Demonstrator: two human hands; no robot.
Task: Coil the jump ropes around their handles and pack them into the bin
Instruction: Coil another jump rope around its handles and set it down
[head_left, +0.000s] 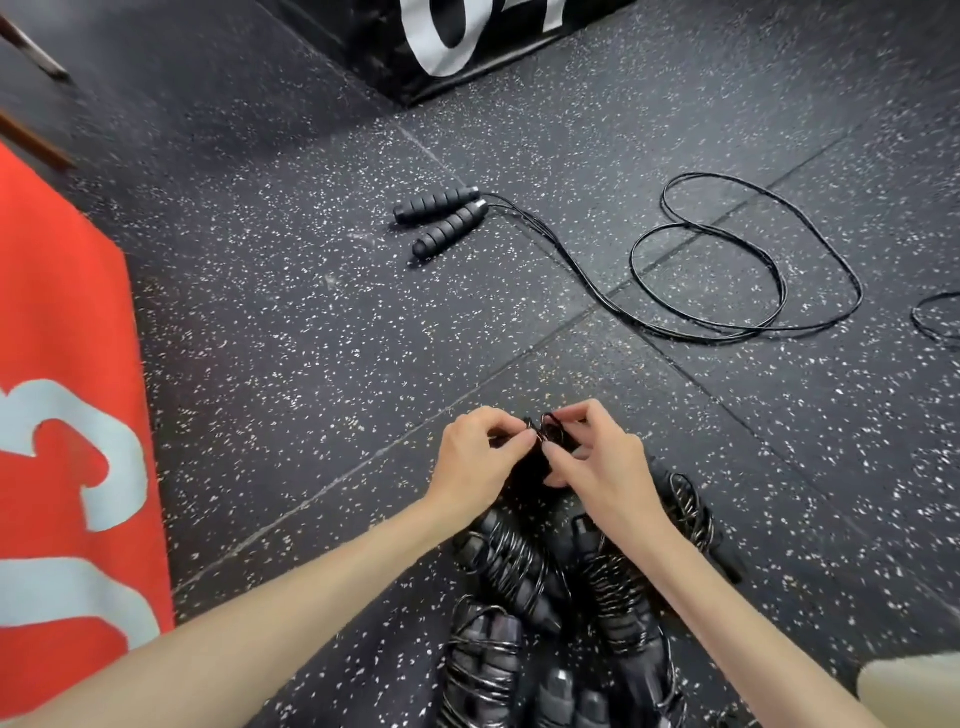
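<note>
both hands meet over a dark speckled rubber gym floor (291, 312), working on 1 black jump rope bundle (537, 457) held between them. the left hand (480, 462) curls its fingers round the bundle from the left, thumb and forefinger pinching the cord near the top. the right hand (597, 457) pinches a small loop of cord (551, 420) at the bundle's upper end with thumb and forefinger, the remaining fingers bent behind it. the bundle is largely hidden by the hands; its long axis appears to run away from the person, though that is hard to tell. just below the wrists lies a heap of coiled ropes (550, 613), cords wrapped round their black handles, the handles pointing various ways. farther out, an uncoiled rope (727, 270) lies on the floor: its 2 ridged foam handles (441, 218) rest side by side, slanting up to the right, with the cord trailing right into loose loops. a red padded block (67, 395) with pale lettering stands at left, and a black box (467, 47) with white numerals sits at top. seams cross the floor tiles.
</note>
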